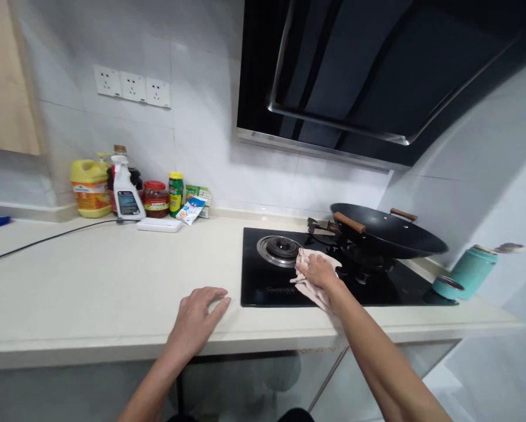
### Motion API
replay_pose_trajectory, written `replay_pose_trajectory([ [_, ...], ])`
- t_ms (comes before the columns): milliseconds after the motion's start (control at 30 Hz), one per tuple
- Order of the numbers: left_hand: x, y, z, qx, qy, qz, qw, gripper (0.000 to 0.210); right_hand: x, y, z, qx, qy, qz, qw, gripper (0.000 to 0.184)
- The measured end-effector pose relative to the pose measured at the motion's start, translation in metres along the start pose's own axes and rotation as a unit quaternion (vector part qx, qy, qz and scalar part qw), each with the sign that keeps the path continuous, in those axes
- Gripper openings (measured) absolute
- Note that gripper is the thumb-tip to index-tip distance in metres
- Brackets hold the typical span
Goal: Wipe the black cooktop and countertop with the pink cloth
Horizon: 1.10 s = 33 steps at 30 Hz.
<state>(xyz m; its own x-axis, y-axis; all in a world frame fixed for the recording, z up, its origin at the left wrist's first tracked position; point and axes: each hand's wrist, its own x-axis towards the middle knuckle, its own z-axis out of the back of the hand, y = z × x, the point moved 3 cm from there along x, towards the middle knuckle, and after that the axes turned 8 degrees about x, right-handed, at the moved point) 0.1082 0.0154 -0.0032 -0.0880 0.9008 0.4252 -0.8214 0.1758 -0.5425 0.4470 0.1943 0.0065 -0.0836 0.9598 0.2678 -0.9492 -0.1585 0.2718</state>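
Observation:
Under my right hand (319, 271) is a pale pink cloth (309, 288), pressed on the black glass gas stove (263, 287) just right of the left burner (282, 249). The fingers are bent over the cloth, and part of it hangs toward the stove's front edge. My left hand (199, 316) hovers at or rests on the white countertop (113, 281), left of the stove, with thumb and fingers apart and nothing between them. A black wok (394, 231) with wooden handles sits over the right burner.
Along the back wall stand a yellow jug (91, 190), a white spray bottle (126, 190), a red-lidded jar (156, 200), a green bottle (175, 193) and packets (192, 209). A black cable (47, 239) crosses the counter's left. A teal container (471, 272) stands far right. The range hood (333, 76) overhangs the stove.

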Motion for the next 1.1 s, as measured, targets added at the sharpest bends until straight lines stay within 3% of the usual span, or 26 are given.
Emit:
replay_pose_trajectory([
  [67, -0.001, 0.000, 0.000, -0.002, 0.002, 0.003, 1.000, 0.039, 0.010, 0.003, -0.003, -0.005, 0.006, -0.049, 0.999, 0.068],
  [167, -0.002, -0.001, 0.000, -0.010, -0.006, 0.002, 1.000, 0.037, 0.011, 0.011, -0.009, -0.011, 0.016, -0.068, 0.998, 0.071],
  [400, -0.003, -0.006, -0.001, -0.031, -0.018, -0.003, 0.999, 0.036, -0.041, 0.048, -0.020, 0.011, 0.034, 0.014, 0.999, 0.074],
  [500, -0.003, -0.004, -0.001, -0.037, -0.043, 0.004, 0.998, 0.038, -0.066, 0.088, -0.022, 0.060, 0.055, 0.080, 0.993, 0.073],
  [667, -0.003, 0.005, 0.001, -0.068, -0.110, -0.006, 0.992, 0.036, -0.097, 0.184, -0.033, 0.105, 0.102, 0.182, 0.972, 0.073],
  [767, -0.006, 0.007, 0.011, -0.099, -0.165, -0.009, 0.981, 0.035, -0.113, 0.235, -0.039, 0.094, 0.137, 0.242, 0.956, 0.071],
  [833, -0.009, 0.006, 0.022, -0.106, -0.185, -0.006, 0.977, 0.035, -0.120, 0.254, -0.041, 0.126, 0.173, 0.287, 0.934, 0.065],
  [900, -0.012, 0.002, 0.031, -0.103, -0.172, -0.007, 0.980, 0.037, -0.122, 0.258, -0.037, 0.223, 0.207, 0.329, 0.894, 0.053],
  [967, -0.014, -0.002, 0.034, -0.094, -0.120, -0.007, 0.988, 0.042, -0.113, 0.243, -0.028, 0.341, 0.199, 0.337, 0.855, 0.044],
  [1033, -0.016, -0.006, 0.032, -0.061, -0.040, 0.000, 0.997, 0.050, -0.095, 0.212, -0.014, 0.421, 0.125, 0.304, 0.845, 0.040],
  [1100, -0.017, -0.011, 0.025, 0.004, 0.036, 0.003, 0.999, 0.057, -0.074, 0.174, 0.003, 0.441, -0.008, 0.258, 0.860, 0.033],
])
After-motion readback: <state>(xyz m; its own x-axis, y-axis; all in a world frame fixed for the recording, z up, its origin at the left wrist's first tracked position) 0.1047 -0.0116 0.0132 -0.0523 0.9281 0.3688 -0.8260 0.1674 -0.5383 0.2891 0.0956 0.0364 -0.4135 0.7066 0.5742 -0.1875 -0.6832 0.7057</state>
